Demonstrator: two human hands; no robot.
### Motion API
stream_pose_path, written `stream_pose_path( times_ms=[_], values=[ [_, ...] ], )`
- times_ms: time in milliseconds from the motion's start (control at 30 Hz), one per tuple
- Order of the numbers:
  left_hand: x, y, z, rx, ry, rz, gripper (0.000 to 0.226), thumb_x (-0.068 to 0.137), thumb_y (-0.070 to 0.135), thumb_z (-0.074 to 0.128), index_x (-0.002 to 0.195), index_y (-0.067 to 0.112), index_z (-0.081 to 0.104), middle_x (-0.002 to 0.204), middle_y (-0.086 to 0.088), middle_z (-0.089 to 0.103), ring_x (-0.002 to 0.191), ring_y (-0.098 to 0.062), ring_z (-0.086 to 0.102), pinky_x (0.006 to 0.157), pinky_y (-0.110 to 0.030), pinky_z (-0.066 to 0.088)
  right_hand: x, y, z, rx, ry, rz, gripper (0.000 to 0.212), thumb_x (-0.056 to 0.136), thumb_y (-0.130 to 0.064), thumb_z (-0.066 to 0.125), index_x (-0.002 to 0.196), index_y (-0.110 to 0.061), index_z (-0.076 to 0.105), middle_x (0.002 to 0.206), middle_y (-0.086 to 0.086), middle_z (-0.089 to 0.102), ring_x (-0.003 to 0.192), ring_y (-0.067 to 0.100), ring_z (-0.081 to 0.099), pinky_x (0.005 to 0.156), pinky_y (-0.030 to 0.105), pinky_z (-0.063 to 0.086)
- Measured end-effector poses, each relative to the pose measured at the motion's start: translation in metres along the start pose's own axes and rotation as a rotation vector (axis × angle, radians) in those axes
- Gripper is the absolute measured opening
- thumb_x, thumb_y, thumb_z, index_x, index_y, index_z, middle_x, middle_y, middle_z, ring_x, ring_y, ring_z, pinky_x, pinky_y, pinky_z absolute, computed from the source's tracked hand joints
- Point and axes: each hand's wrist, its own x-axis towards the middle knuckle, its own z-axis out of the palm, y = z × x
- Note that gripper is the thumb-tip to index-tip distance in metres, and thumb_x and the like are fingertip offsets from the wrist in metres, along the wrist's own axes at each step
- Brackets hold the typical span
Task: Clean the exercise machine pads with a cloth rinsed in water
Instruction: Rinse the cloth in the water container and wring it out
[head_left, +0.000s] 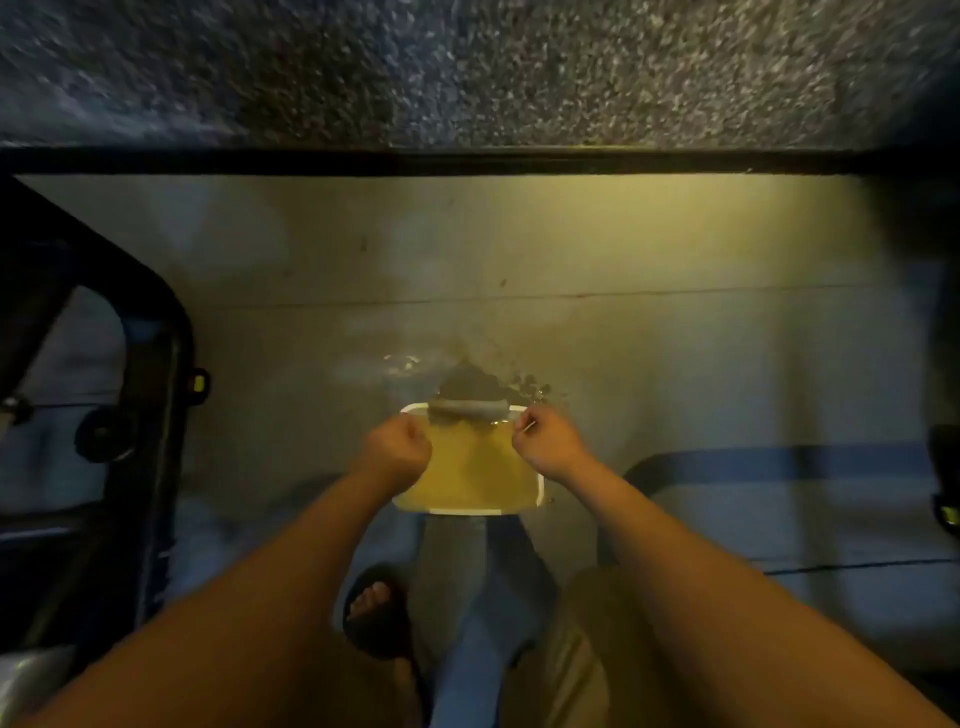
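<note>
Above the far rim of a white tub (467, 512) of yellowish water on the floor (649, 260), the left hand (397, 449) and right hand (550, 441) each grip one end of a rolled grey cloth (467, 409), fingers curled tight.

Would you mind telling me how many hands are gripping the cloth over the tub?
2. The left hand grips the left end of the cloth; the right hand grips its right end, over the tub.

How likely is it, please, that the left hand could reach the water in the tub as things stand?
Probably yes: the left hand is right above the open tub, nothing between; it grips the twisted cloth, though.
</note>
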Motion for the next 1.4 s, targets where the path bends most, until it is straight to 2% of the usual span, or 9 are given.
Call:
stream_pose_path(
  times_ms=[167, 333, 533, 700, 833, 1067, 1167, 1267, 1400],
  values=[
    [0.085, -0.006, 0.048, 0.132, -0.093, 0.154, 0.023, 0.101, 0.018, 0.049, 0.108, 0.004, 0.066, 0.113, -0.019, 0.066, 0.103, -0.034, 0.062, 0.083, -0.038, 0.048, 0.080, 0.025, 0.039, -0.252, -0.111, -0.189, 0.002, 0.097, -0.022, 0.057, 0.096, -0.021, 0.059, 0.089, 0.004, 0.062, 0.090, 0.029, 0.064, 0.072, 0.033, 0.050],
    [0.166, -0.022, 0.089, 0.170, 0.074, 0.247, 0.054, 0.086, 0.019, 0.065, 0.137, 0.012, 0.052, 0.128, -0.017, 0.060, 0.120, -0.038, 0.057, 0.098, -0.048, 0.052, 0.143, 0.052, 0.063, -0.563, -0.097, -0.306, 0.056, 0.097, -0.032, 0.064, 0.143, -0.006, 0.044, 0.137, 0.022, 0.053, 0.123, 0.041, 0.055, 0.097, 0.042, 0.049],
    [0.194, -0.047, 0.120, 0.486, 0.155, 0.380, 0.014, 0.089, 0.012, 0.057, 0.090, 0.019, 0.070, 0.081, -0.006, 0.058, 0.088, -0.032, 0.058, 0.076, -0.038, 0.050, 0.167, 0.088, 0.080, -0.568, 0.076, -0.620, 0.021, 0.103, -0.024, 0.055, 0.106, -0.007, 0.069, 0.104, 0.016, 0.059, 0.086, 0.038, 0.062, 0.069, 0.044, 0.052],
    [0.158, -0.047, 0.106, -0.014, 0.241, 0.449, 0.013, 0.085, 0.024, 0.056, 0.084, 0.012, 0.059, 0.082, -0.008, 0.060, 0.079, -0.029, 0.054, 0.066, -0.037, 0.044, 0.140, 0.092, 0.079, -0.442, 0.203, -0.826, 0.014, 0.096, -0.028, 0.056, 0.096, -0.014, 0.058, 0.098, 0.005, 0.052, 0.082, 0.016, 0.048, 0.060, 0.029, 0.041],
    [0.135, -0.048, 0.114, -0.187, 0.116, 0.339, 0.011, 0.093, 0.018, 0.057, 0.085, 0.010, 0.055, 0.067, -0.005, 0.055, 0.060, -0.022, 0.047, 0.052, -0.034, 0.035, 0.116, 0.095, 0.085, -0.168, 0.039, -0.672, 0.012, 0.093, -0.021, 0.058, 0.090, -0.023, 0.047, 0.081, -0.006, 0.053, 0.069, 0.015, 0.050, 0.058, 0.036, 0.045],
    [0.149, -0.051, 0.150, -0.152, -0.213, 0.013, 0.007, 0.099, 0.016, 0.049, 0.097, 0.014, 0.056, 0.092, -0.009, 0.059, 0.091, -0.029, 0.057, 0.072, -0.031, 0.045, 0.122, 0.101, 0.112, -0.123, -0.132, -0.454, 0.013, 0.099, -0.012, 0.055, 0.108, -0.022, 0.052, 0.081, -0.005, 0.059, 0.072, 0.014, 0.059, 0.059, 0.022, 0.044],
    [0.148, -0.060, 0.164, -0.029, -0.142, -0.059, 0.030, 0.098, 0.013, 0.054, 0.128, 0.007, 0.051, 0.125, -0.015, 0.058, 0.112, -0.033, 0.058, 0.092, -0.039, 0.048, 0.131, 0.101, 0.127, -0.268, -0.111, -0.362, 0.025, 0.105, -0.017, 0.049, 0.130, -0.015, 0.044, 0.106, 0.005, 0.059, 0.083, 0.019, 0.060, 0.065, 0.022, 0.042],
    [0.148, -0.072, 0.178, -0.028, -0.040, 0.025, 0.028, 0.095, 0.013, 0.056, 0.122, 0.016, 0.049, 0.135, -0.011, 0.046, 0.109, -0.029, 0.053, 0.096, -0.040, 0.048, 0.139, 0.101, 0.140, -0.412, -0.139, -0.372, 0.043, 0.102, -0.030, 0.056, 0.139, -0.015, 0.041, 0.133, 0.014, 0.046, 0.101, 0.028, 0.059, 0.078, 0.031, 0.049],
    [0.152, -0.085, 0.201, 0.054, -0.186, 0.092, 0.046, 0.090, 0.023, 0.066, 0.132, 0.027, 0.049, 0.140, -0.006, 0.041, 0.119, -0.029, 0.052, 0.102, -0.046, 0.048, 0.148, 0.111, 0.157, -0.590, -0.202, -0.347, 0.054, 0.097, -0.038, 0.063, 0.142, -0.014, 0.045, 0.141, 0.015, 0.039, 0.117, 0.033, 0.056, 0.095, 0.040, 0.053]
  ],
)
